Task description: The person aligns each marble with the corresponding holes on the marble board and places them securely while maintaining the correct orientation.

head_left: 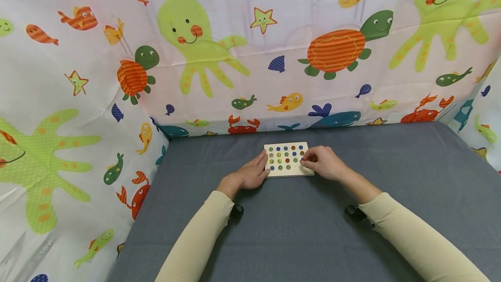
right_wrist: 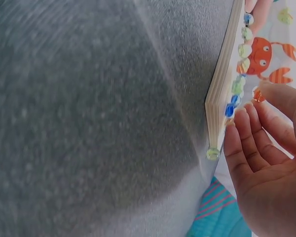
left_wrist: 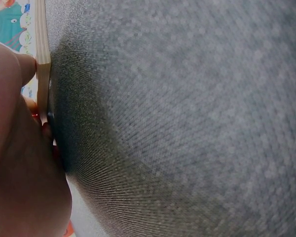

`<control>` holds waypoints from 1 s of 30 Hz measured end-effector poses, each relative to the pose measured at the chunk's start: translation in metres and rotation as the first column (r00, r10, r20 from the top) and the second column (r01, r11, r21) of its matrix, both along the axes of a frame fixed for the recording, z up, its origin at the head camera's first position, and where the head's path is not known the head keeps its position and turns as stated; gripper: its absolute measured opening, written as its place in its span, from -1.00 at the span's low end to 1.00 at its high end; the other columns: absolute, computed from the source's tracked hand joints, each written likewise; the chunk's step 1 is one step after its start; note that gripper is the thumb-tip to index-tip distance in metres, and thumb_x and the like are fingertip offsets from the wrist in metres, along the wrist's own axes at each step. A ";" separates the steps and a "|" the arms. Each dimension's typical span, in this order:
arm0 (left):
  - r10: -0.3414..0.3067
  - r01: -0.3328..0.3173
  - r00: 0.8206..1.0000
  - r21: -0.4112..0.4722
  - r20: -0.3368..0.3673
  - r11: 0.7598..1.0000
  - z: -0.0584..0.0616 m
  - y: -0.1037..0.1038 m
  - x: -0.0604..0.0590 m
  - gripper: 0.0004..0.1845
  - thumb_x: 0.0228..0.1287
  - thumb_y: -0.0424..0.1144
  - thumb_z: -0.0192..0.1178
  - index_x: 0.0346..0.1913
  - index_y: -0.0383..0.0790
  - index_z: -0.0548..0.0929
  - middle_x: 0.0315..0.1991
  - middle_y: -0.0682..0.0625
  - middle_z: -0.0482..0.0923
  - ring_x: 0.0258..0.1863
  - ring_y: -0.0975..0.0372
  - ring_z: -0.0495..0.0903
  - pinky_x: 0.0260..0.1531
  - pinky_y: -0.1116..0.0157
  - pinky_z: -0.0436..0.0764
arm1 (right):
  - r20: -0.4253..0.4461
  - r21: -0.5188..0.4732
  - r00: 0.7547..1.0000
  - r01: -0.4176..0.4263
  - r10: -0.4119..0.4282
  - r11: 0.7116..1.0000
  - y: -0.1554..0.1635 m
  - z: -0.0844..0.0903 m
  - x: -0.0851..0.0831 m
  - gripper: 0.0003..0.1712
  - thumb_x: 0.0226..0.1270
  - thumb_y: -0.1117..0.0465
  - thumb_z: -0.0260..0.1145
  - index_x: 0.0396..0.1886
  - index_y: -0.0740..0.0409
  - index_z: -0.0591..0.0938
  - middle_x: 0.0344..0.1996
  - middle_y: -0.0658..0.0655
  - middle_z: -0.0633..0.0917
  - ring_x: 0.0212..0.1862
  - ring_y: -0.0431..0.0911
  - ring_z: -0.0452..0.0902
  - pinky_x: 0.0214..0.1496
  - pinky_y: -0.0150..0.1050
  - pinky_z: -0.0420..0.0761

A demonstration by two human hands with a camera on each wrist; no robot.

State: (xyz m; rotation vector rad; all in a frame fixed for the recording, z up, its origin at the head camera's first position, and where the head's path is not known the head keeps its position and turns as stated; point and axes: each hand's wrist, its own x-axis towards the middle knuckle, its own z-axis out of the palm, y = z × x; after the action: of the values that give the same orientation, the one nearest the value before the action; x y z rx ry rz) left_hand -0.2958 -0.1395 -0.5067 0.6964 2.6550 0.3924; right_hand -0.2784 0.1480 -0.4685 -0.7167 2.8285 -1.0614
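Observation:
A pale wooden board (head_left: pixel 286 174) lies flat on the cloth, with rows of coloured glass marbles (head_left: pixel 279 161) set in it. At its left edge, my left hand (head_left: pixel 252 172) rests with fingers stretched along the side and the thumb at the near corner. The left wrist view shows that thumb against the board's edge (left_wrist: pixel 43 74). Over the board's right side, my right hand (head_left: pixel 325 163) pinches an orange-red marble (right_wrist: pixel 258 94) between thumb and index finger. Its other fingers bend close beside the board's marbles. A pale green marble (right_wrist: pixel 213 154) shows by the board's corner.
A grey cloth (head_left: pixel 282 229) covers the table. Behind it and to the left hangs a white curtain (head_left: pixel 242 25) printed with sea animals. Dark wrist straps (head_left: pixel 236 211) sit at both cuffs of the beige sleeves.

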 end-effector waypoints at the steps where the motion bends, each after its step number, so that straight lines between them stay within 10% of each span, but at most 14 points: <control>1: -0.004 0.004 1.000 -0.002 -0.002 1.000 0.000 0.000 0.000 -0.27 0.69 0.06 -0.29 0.67 -0.16 -0.25 0.68 0.02 -0.45 0.65 0.20 -0.31 0.59 0.14 -0.12 | -0.008 -0.002 1.000 -0.005 0.005 1.000 -0.001 0.000 0.000 -0.88 0.44 0.25 0.37 -0.25 0.22 0.76 -0.39 0.04 0.70 -0.37 -0.14 0.49 -0.33 -0.26 0.48; 30: 0.006 -0.006 1.000 -0.018 0.024 1.000 0.007 0.000 0.001 -0.27 0.69 0.07 -0.30 0.67 -0.14 -0.26 0.68 0.04 -0.45 0.65 0.22 -0.33 0.59 0.16 -0.13 | 0.032 0.062 0.999 -0.018 0.016 0.998 -0.019 -0.002 -0.001 -0.89 0.38 0.24 0.43 -0.37 0.14 0.76 -0.47 -0.02 0.68 -0.39 -0.16 0.48 -0.28 -0.22 0.51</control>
State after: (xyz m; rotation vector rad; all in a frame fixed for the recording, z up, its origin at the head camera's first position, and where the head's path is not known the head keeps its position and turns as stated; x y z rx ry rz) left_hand -0.2945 -0.1391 -0.5000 0.6742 2.6353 0.3753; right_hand -0.2794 0.1290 -0.4706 -0.7107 2.8105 -0.9682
